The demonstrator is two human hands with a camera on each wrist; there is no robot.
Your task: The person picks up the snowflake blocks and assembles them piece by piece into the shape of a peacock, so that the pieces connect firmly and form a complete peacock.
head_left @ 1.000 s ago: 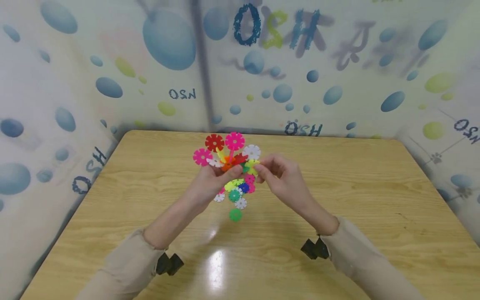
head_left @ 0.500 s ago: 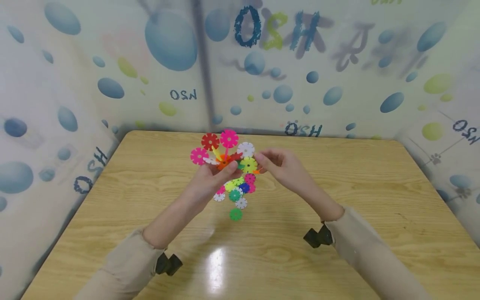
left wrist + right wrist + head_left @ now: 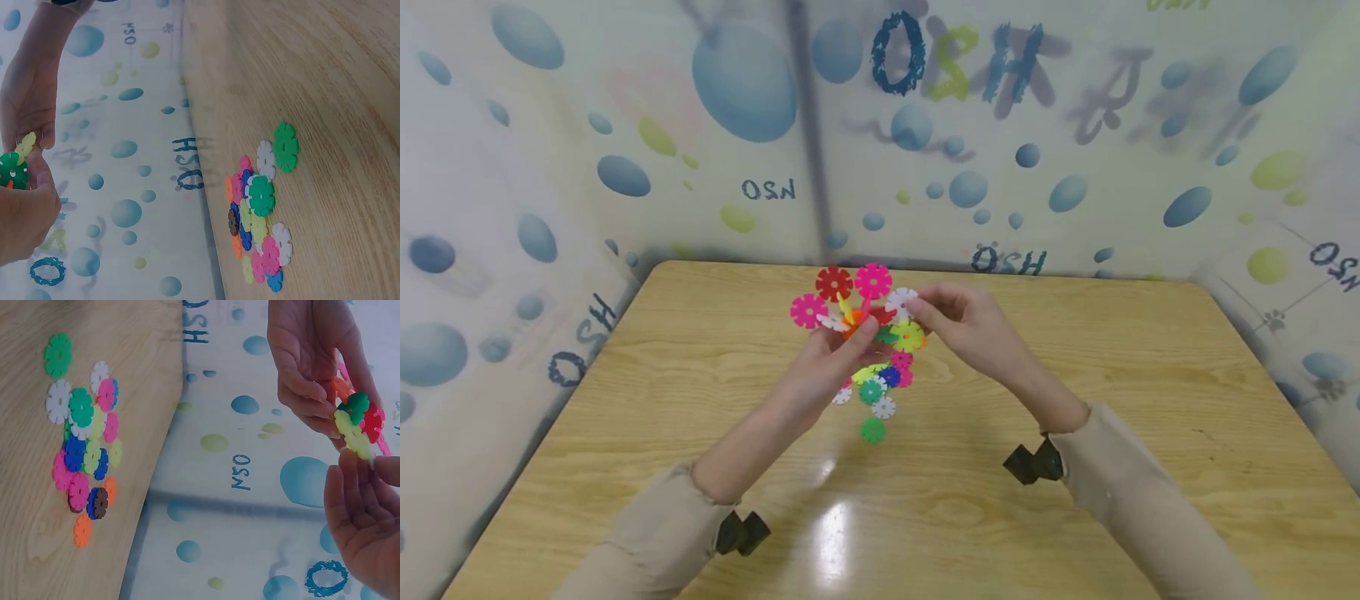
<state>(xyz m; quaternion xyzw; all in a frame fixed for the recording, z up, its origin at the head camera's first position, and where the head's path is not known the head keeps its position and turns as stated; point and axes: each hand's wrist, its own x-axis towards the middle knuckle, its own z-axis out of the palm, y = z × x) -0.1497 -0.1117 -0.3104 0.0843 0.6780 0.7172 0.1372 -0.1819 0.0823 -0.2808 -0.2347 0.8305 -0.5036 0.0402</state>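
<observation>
My left hand grips a flower-like cluster of slotted plastic snowflake discs, raised above the table. Around its orange centre stand a red disc, pink discs and a white disc. At the cluster's right side is a yellow disc, with a green one beside it. My right hand pinches the white disc's right edge between thumb and fingers. In the right wrist view, the yellow disc partly covers that pinch. The left fingers hide the cluster's underside.
Loose snowflake discs lie in a pile on the wooden table below the hands, including a green disc nearest the front and a brown one. A patterned wall rises behind the table.
My right hand has shifted from the yellow disc up to the white disc. The cluster in my left hand swung slightly left, then back to the right. The pile has not moved.
</observation>
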